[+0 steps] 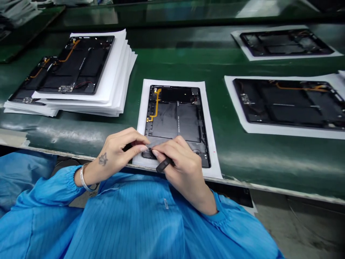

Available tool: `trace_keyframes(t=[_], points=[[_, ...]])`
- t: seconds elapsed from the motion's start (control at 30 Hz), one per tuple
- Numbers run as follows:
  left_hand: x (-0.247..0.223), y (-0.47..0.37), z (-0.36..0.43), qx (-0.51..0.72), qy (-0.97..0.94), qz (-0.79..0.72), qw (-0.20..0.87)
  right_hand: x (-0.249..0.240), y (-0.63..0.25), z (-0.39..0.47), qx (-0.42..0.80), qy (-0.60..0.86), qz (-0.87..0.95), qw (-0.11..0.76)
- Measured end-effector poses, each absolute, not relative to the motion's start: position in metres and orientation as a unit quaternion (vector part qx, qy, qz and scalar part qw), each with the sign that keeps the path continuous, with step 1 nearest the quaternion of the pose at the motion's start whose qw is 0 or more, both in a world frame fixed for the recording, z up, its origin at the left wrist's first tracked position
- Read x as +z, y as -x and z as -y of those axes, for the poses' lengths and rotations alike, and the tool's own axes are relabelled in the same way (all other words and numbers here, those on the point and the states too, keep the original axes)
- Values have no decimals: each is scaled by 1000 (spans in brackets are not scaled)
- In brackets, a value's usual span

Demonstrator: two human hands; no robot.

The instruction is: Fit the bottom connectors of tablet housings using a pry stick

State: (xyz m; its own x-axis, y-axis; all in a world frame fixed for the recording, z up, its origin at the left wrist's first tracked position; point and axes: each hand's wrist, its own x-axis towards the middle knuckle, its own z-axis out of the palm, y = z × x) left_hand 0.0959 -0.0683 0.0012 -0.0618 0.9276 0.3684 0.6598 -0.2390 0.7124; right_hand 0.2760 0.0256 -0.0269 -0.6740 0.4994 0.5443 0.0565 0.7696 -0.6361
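An opened tablet housing (pixel 188 120), black inside with an orange flex cable (pixel 156 106) along its left side, lies on a white paper sheet (pixel 212 158). Over its near left corner, my left hand (pixel 120 149) is closed, thumb and forefinger pinched together. My right hand (pixel 183 162) meets it from the other side, its fingertips also closed. Between the two sets of fingertips shows a tiny black part (pixel 150 148), too small to name. A thick black band or handle (pixel 164 164) sits at my right fingers; its kind is unclear.
At left, a stack of white sheets (pixel 118 82) carries another opened housing (pixel 81 68), with one more beside it. Two further housings rest on paper at right, one near (pixel 291 104) and one far (pixel 285 43). The green bench's front edge (pixel 269 189) runs just before my body.
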Motion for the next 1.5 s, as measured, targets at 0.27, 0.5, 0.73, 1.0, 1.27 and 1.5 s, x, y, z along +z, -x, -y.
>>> trace_keyframes(t=[0.27, 0.5, 0.73, 1.0, 1.27, 1.5], points=[[-1, -99, 66, 400, -696, -581, 134, -23, -275, -26, 296, 149, 865, 376], [-6, -92, 69, 303, -755, -578, 58, -27, -284, -25, 189, 119, 911, 347], [-5, -85, 74, 153, -814, -557, -58, -31, -285, -25, 110, 76, 949, 284], [2, -81, 79, 127, -823, -543, -109, -28, -282, -23, 59, 74, 963, 251], [-12, -77, 95, 188, -814, -543, -83, -32, -282, -22, 22, 55, 967, 249], [4, -85, 94, 76, -855, -476, -190, -14, -286, -30, 150, 55, 954, 253]])
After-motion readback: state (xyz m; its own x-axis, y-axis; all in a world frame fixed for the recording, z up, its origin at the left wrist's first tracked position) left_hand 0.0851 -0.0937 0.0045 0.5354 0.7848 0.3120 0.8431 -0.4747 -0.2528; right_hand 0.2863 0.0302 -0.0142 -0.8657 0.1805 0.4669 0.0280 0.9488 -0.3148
